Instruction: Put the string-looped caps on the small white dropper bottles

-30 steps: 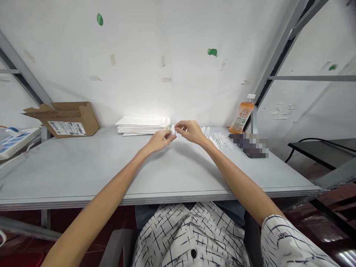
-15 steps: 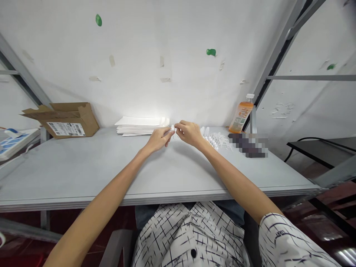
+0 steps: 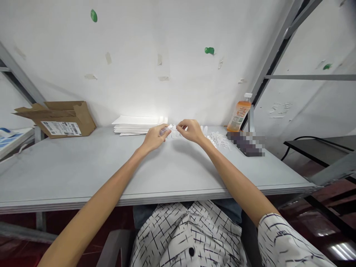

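Note:
My left hand [image 3: 154, 137] is closed on a small clear tube [image 3: 165, 129] with a white tip, held just above the grey table [image 3: 167, 167]. To its right, my right hand [image 3: 190, 130] pinches at the tube's tip; whatever lies between its thumb and finger is too small to make out. Small white pieces lie behind and below the hands. A pile of thin white pieces [image 3: 219, 140] rests right of my right wrist. Just left of my left hand is a stack of white sheets [image 3: 133, 125].
An open cardboard box [image 3: 66, 118] stands at the back left. A bottle of orange drink [image 3: 239, 113] leans at the back right, beside a blurred dark object [image 3: 247, 144]. Metal frame posts rise at both sides, and a white wall is behind.
My hands have moved slightly apart, and the clear tube now shows in my left hand. The whole view has shifted a little.

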A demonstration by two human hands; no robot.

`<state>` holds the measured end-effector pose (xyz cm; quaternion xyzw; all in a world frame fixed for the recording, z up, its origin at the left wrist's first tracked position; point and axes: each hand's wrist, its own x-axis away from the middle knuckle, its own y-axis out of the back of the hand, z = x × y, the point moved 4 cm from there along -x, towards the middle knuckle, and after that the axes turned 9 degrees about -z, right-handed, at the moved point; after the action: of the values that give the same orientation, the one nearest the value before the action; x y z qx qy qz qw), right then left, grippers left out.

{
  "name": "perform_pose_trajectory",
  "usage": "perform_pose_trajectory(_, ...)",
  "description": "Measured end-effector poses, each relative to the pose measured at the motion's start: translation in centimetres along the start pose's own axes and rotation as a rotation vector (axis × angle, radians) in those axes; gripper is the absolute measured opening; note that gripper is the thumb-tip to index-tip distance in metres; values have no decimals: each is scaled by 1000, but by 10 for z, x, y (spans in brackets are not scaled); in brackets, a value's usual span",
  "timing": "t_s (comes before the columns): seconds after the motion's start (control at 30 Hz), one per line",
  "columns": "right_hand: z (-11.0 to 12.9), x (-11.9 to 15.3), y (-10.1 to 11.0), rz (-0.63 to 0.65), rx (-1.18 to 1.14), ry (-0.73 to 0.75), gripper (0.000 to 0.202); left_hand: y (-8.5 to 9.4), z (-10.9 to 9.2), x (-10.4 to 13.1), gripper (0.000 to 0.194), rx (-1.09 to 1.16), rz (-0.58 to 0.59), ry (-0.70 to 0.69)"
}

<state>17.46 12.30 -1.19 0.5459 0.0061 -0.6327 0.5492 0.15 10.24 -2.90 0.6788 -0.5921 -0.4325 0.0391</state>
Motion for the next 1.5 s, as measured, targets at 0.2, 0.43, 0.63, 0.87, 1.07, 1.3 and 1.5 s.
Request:
perform_pose_trajectory(0.2, -6, 0, -4, 59, -223, -104, 31, 0, 1, -3, 36, 10, -66, -22)
perform_pose_trajectory(0.43, -8, -2, 1, 22, -375, -171, 19, -4, -2, 0, 31, 8, -1, -16)
perform_pose_trajectory(0.63, -1, 6, -10, 249, -488, -234, 28, -5, -8, 5, 30, 46, 7, -1)
perform_pose_trajectory(0.87, 3, 9, -14, 338, -678, -370, 38, -3, -11, 7, 30, 128, -17, -64)
perform_pose_trajectory(1.07, 1, 9, -14, 345, -693, -381, 46, 0, -9, 3, 33, 76, -101, -114)
perform_pose_trajectory(1.3, 2, 10, -19, 374, -774, -385, 48, 1, -10, 1, 35, 126, -45, -83)
perform_pose_trajectory(1.5, 7, 10, -21, 369, -810, -411, 46, 3, -11, 2, 36, 125, -25, -56)
